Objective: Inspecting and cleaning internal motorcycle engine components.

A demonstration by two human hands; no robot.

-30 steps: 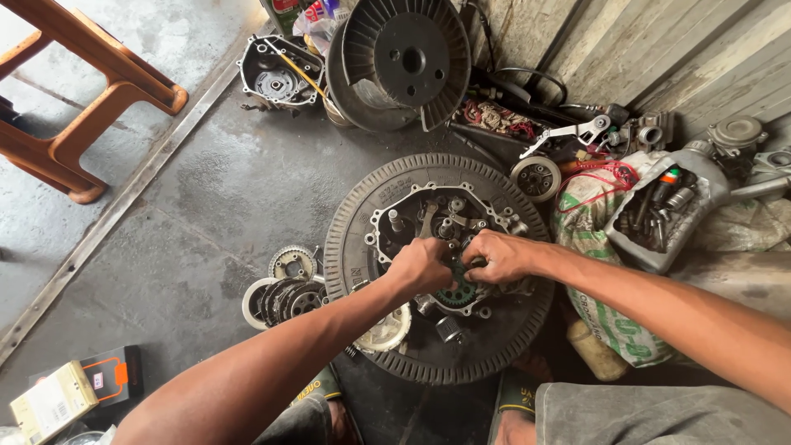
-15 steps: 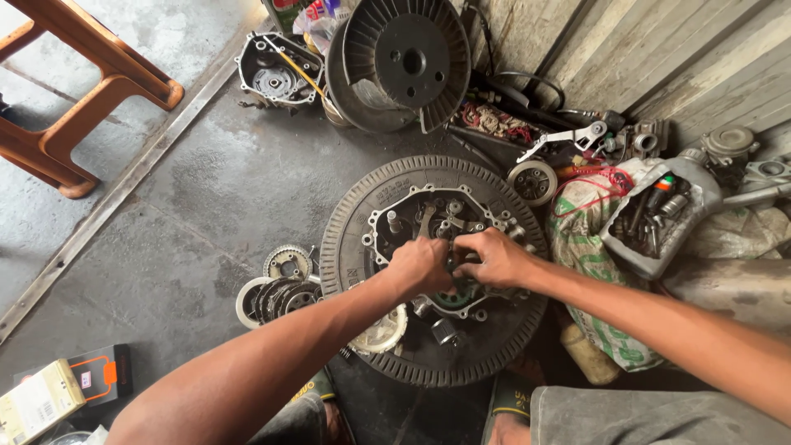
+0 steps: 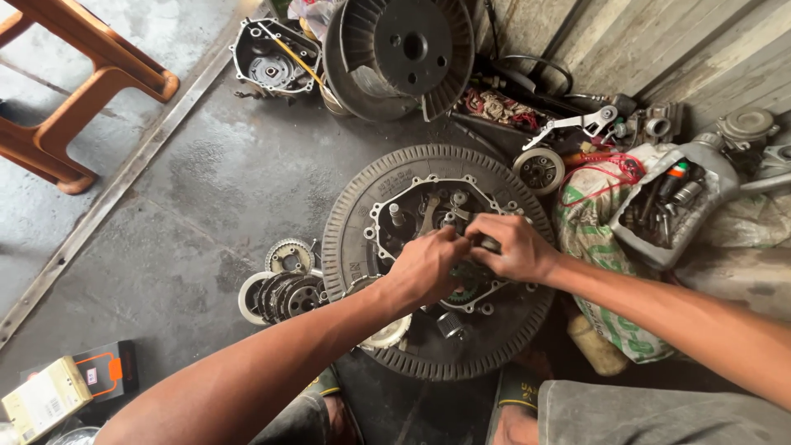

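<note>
Nearest me, well to the lower left of the toothed disc (image 3: 362, 239), I see a cream box (image 3: 45, 398) lying against a black box with an orange outline (image 3: 105, 371). My left hand (image 3: 428, 265) and right hand (image 3: 511, 247) meet over the engine case (image 3: 412, 218) that sits on that disc. Both have their fingers curled in, pinching some small part between them; I cannot tell what it is. Just left of the disc lies a stack of clutch plates (image 3: 280, 295) with a small gear (image 3: 290, 255) beside it. Right of the disc, a white sack with green print (image 3: 593, 239) lies under a grey cut-open jug (image 3: 667, 214) full of tools. Beyond the disc stand a finned metal drum (image 3: 404, 49) and another engine cover (image 3: 268, 58); far left, an orange stool (image 3: 82, 91).
</note>
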